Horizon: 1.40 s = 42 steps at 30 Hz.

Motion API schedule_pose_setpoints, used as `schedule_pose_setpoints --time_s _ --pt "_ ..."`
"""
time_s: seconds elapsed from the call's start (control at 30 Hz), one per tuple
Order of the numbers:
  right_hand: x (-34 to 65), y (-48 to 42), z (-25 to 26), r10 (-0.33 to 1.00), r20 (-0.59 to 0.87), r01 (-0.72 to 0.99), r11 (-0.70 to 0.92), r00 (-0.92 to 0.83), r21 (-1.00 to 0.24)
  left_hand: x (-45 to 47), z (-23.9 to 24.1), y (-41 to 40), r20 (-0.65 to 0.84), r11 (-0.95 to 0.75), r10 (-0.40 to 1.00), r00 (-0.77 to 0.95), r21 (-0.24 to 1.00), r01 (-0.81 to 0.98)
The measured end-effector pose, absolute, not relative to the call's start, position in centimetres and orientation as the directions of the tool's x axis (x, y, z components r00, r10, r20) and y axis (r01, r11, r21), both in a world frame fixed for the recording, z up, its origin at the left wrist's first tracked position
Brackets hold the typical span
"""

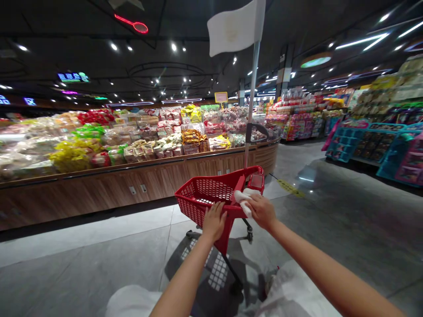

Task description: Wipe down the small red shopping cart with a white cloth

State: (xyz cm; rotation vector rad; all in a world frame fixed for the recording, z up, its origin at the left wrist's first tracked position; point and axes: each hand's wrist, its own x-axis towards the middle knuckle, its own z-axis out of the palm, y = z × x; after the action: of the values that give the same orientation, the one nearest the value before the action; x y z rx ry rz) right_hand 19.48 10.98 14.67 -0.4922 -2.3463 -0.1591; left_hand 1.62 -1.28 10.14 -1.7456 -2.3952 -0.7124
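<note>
A small red shopping cart [187, 193] with a mesh basket stands right in front of me. My left hand [214, 220] has its fingers hooked over the near rim of the basket. In my right hand [262, 211] is a white cloth [244, 198], bunched up and pressed against the cart's red handle end. The cloth hides part of that surface. Beside the handle a pole [253, 88] rises from the cart, with a white flag [233, 28] at its top. The basket's visible inside holds nothing that I can make out.
A long wood-panelled display counter [158, 176] heaped with packaged foods runs behind the cart. To the right stand blue racks [350, 143] of goods and a stacked snack display [300, 119]. A yellow marking [291, 188] lies on the grey floor [125, 255].
</note>
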Motion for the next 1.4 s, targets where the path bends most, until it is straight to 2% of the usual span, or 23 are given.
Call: schedule_pose_setpoints --time_s 0.13,0.27,0.4,0.47,0.67,0.8,0.97,1.07,1.23,1.4 --pt "19.8 12.4 15.4 0.451 0.606 0.557 0.830 -0.655 -0.015 2.8 10.6 0.1 0.288 0.180 0.923 -0.256 0.266 0.947" --pt "20.1 13.7 15.7 0.453 0.584 0.584 0.811 -0.674 0.046 1.0 10.7 -0.4 0.267 0.101 0.955 -0.131 0.124 0.987" --pt "20.5 15.0 15.0 0.402 0.638 0.575 0.814 -0.657 0.079 -4.2 10.2 -1.9 0.206 0.416 0.886 -0.415 0.038 0.908" --pt "19.8 14.8 14.2 0.363 0.665 0.564 0.819 -0.653 0.105 -6.6 9.9 -2.1 0.150 0.496 0.858 -0.492 0.012 0.868" --pt "13.1 10.7 11.0 0.266 0.647 0.466 0.871 -0.715 0.156 -8.2 8.5 -0.2 -0.013 0.481 0.876 -0.482 0.059 0.874" --pt "11.1 10.2 10.1 0.262 0.630 0.438 0.888 -0.731 0.138 -7.9 7.7 0.3 0.026 0.479 0.876 -0.481 0.061 0.876" --pt "14.2 12.4 10.3 0.205 0.570 0.388 0.895 -0.796 0.220 -6.9 7.2 -0.5 0.079 0.426 0.901 -0.426 0.028 0.905" --pt "16.1 13.2 10.7 0.265 0.544 0.445 0.866 -0.796 0.229 -5.6 6.9 -1.0 0.105 0.393 0.913 -0.394 0.031 0.919" --pt "17.4 14.2 11.8 0.409 0.487 0.549 0.815 -0.772 0.186 -5.7 6.9 -1.8 0.099 0.246 0.964 -0.247 0.019 0.969" --pt "15.8 13.2 11.0 0.396 0.393 0.491 0.853 -0.830 0.176 -6.1 6.8 -2.3 0.041 0.419 0.907 -0.419 0.011 0.908"
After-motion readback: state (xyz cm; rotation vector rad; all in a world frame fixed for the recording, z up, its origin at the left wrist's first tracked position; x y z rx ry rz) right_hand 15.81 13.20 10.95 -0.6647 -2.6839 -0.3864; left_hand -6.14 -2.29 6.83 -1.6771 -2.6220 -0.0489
